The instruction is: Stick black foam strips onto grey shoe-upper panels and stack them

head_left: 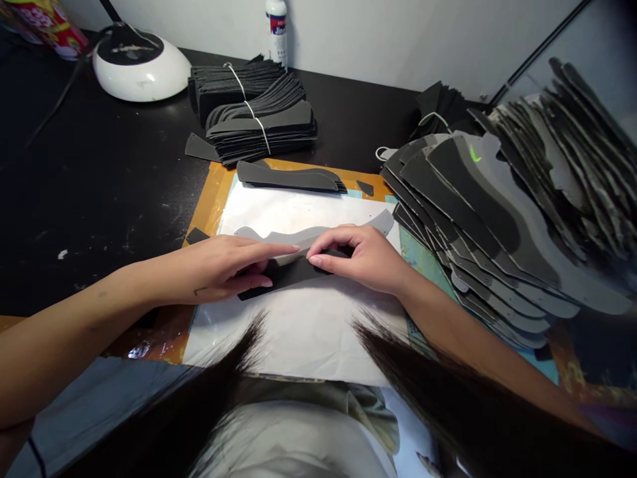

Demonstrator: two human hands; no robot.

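Observation:
A curved flat piece, light grey along its far edge and black nearer me, lies on white paper (298,332). Its grey edge (382,222) shows beyond my right hand, and its black part (293,273) shows between my hands. My left hand (239,262) rests over the piece's left part, index finger stretched along it and thumb apart. On the right part, my right hand (355,255) has its thumb and index fingertips close together at the black part's edge; whatever lies between them is too small to tell.
Black strips (288,178) lie just beyond the piece. Tied black bundles (263,126) and a white lamp base (144,73) stand behind, beside a bottle (277,30). Stacked grey and black pieces (478,219) fill the right side.

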